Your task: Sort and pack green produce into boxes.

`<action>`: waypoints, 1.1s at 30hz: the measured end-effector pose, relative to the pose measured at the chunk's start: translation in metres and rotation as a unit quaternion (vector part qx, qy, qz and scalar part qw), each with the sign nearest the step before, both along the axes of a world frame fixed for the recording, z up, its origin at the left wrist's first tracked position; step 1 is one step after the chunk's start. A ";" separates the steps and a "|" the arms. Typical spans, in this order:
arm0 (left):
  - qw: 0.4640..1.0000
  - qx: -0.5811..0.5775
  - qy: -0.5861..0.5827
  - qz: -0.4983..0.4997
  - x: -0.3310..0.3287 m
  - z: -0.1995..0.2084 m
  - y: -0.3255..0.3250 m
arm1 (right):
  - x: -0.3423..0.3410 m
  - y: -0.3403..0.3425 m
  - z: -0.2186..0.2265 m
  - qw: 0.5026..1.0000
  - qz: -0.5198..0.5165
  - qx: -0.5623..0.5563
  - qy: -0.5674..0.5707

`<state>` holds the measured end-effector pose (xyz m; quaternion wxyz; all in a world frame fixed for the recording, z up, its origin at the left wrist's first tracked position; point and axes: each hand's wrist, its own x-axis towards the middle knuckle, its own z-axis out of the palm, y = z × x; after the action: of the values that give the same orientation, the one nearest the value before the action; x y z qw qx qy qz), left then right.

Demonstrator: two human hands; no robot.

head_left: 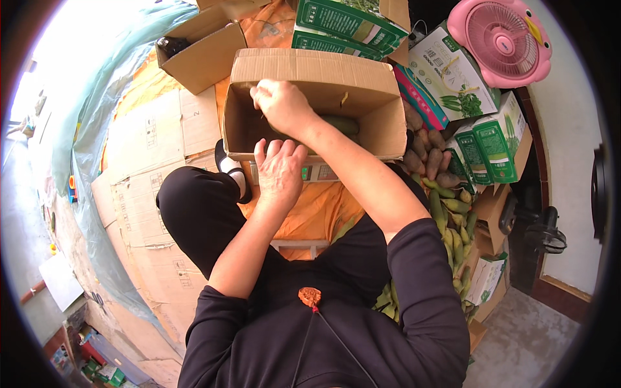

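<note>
An open cardboard box (317, 64) stands in front of my knees, over what looks like a scale with a lit display (317, 172). My left hand (279, 171) is closed on the box's near left edge, fingertips hooked over the rim. Above the box's left part is my right hand (286, 111), its fingers curled together; whether something small is between them I cannot make out. Partly hidden behind my right forearm, a long green vegetable (341, 124) lies inside the box. A thin yellowish strip (345, 99) shows against the far inner wall.
Long green corn-like vegetables (456, 226) and reddish-brown tubers (430, 152) are heaped on the right. Printed green-and-white cartons (495, 149) and a pink fan (501, 42) stand beyond. Another open box (204, 55) is at far left, near flattened cardboard (149, 194).
</note>
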<state>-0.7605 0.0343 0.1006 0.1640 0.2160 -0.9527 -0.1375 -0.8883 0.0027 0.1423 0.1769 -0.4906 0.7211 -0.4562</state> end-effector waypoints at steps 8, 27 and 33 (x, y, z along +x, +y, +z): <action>1.000 -0.011 -0.007 -0.010 -0.001 0.002 0.000 | -0.058 0.067 -0.001 0.974 -0.043 0.213 0.059; 0.996 -0.074 -0.051 -0.030 -0.009 0.003 0.007 | -0.098 0.364 -0.052 0.922 -0.357 0.051 -0.139; 0.993 -0.104 -0.057 -0.010 0.005 0.009 -0.003 | -0.031 0.426 -0.178 0.730 -0.506 0.258 -0.381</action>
<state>-0.7557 0.0313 0.1094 0.1295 0.1955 -0.9717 -0.0267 -0.9194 0.4286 -0.0352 0.2994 0.2263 0.8246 -0.4233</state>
